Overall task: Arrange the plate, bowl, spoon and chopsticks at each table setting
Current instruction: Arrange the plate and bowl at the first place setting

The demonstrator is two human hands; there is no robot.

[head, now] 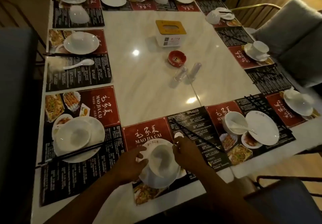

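Observation:
A white bowl (163, 160) sits on a white plate (156, 180) on the near placemat, right in front of me. My left hand (130, 164) grips the bowl's left rim. My right hand (186, 151) holds a white spoon (178, 135) by its handle, just off the bowl's right rim. Black chopsticks (195, 134) lie slanted on the mat to the right of my right hand. Neighbouring settings hold a bowl on a plate with chopsticks (78, 136) at left, and a bowl with a spoon (235, 122) beside a plate (264, 127) at right.
More placemats with plates, bowls, spoons and chopsticks ring the marble table (148, 88). In its middle stand a tissue box (169, 33), a red ashtray (176, 58) and two clear shakers (187, 72). Chairs (287, 30) stand along the right side.

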